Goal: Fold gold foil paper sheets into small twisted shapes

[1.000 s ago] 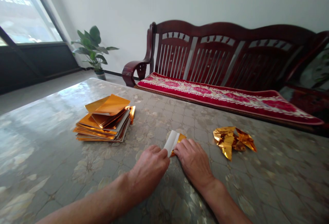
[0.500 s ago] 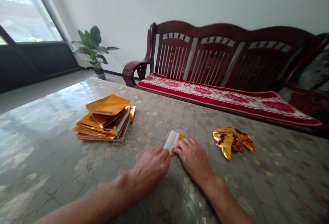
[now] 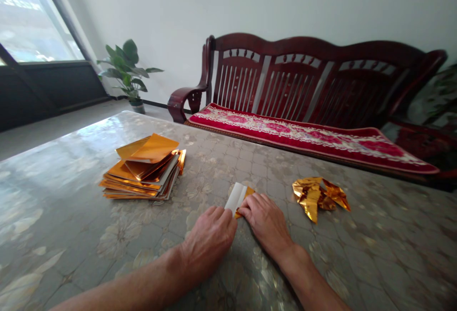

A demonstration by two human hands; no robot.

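A small sheet of gold foil paper point(image 3: 235, 196), white on its back and partly folded over, lies on the table between my hands. My left hand point(image 3: 213, 230) is closed at the sheet's near left end, fingers curled and pressed together on it. With its fingers bent over the gold right side, my right hand point(image 3: 264, 218) presses on the fold. The fingers cover the near part of the sheet. To the left rises a loose stack of gold foil paper point(image 3: 137, 177). Crumpled gold foil point(image 3: 316, 196) lies to the right of my right hand.
A patterned, glossy cover lies over the table point(image 3: 200, 163). Beyond its far edge stands a dark wooden bench point(image 3: 285, 82) with a red floral seat cushion point(image 3: 278, 126). A potted plant point(image 3: 126, 70) is at the back left, near a window point(image 3: 35, 15).
The whole view has shifted slightly, so everything sits a little lower and further left. Both hands stay on the same sheet, with hardly any movement.
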